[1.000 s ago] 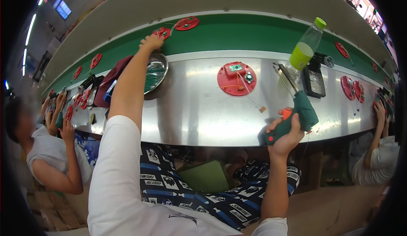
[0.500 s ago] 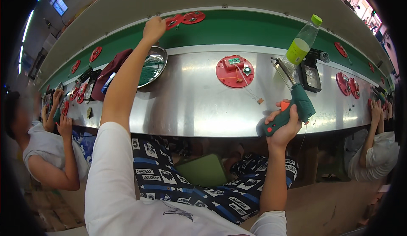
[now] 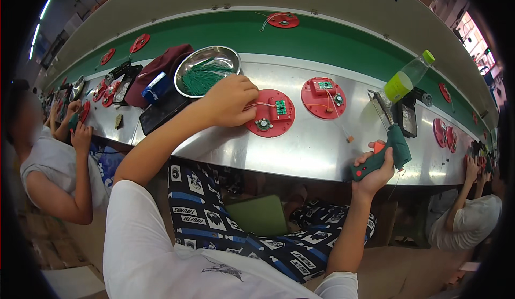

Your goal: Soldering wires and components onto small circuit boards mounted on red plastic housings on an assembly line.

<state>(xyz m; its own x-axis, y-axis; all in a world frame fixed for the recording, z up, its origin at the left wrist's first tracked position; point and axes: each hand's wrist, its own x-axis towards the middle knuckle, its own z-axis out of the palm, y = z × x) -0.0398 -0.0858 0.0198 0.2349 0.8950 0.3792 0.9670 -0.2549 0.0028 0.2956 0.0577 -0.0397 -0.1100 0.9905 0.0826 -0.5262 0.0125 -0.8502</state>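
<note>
My left hand [image 3: 230,101] is closed at the left edge of a round red plastic disc [image 3: 276,125], on the steel bench left of centre. A small green circuit board, a round metal part and thin wires sit on this disc; the fingertips are partly hidden. To its right lies a similar red disc [image 3: 315,107], whose wires trail to a small orange-brown connector [image 3: 350,138]. Wrapped round the handle of a dark green soldering gun [image 3: 389,150] with an orange trigger is my right hand [image 3: 375,176]. The gun's metal tip points up toward the bottle.
A steel bowl [image 3: 234,57] of green wires stands behind my left forearm, near a maroon cloth [image 3: 155,73] and a blue packet [image 3: 156,88]. A bottle [image 3: 410,76] and a black box [image 3: 409,121] stand right. Another disc [image 3: 283,21] lies on the green strip [image 3: 322,35]. People sit at both sides.
My left hand has come back from the green strip to the bench with a red disc. The right hand still holds the soldering gun. The whole view has shifted slightly.
</note>
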